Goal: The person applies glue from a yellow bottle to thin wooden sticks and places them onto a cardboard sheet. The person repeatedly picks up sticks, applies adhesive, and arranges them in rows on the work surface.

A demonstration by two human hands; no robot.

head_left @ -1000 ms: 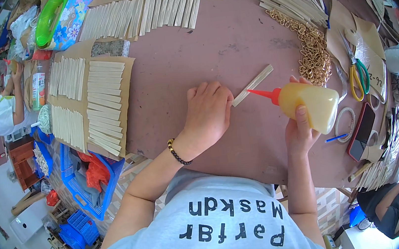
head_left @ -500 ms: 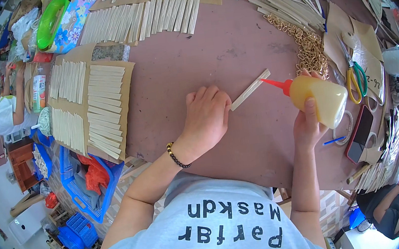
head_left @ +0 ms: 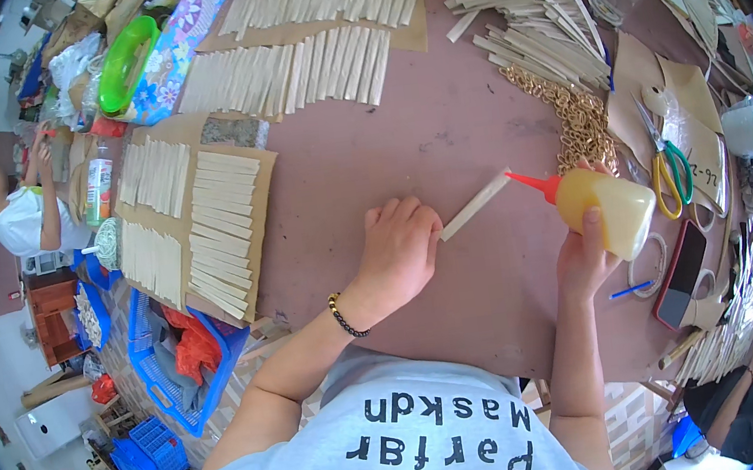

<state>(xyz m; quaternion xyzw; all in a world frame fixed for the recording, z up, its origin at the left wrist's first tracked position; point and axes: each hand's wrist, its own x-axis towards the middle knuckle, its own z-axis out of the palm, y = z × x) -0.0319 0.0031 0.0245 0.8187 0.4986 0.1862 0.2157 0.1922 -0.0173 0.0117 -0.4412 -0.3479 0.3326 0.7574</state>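
The left hand lies flat on a wood strip; the right hand grips a glue bottle, nozzle at the strip's far end, gluing apparently just starting.

The left hand hides the near end of the wooden strip.

A yellow glue bottle with red nozzle; pale wooden strip; reddish-brown table.

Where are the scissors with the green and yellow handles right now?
In the head view, the scissors lie at the table's right side on brown card, just right of the glue bottle in the right hand.
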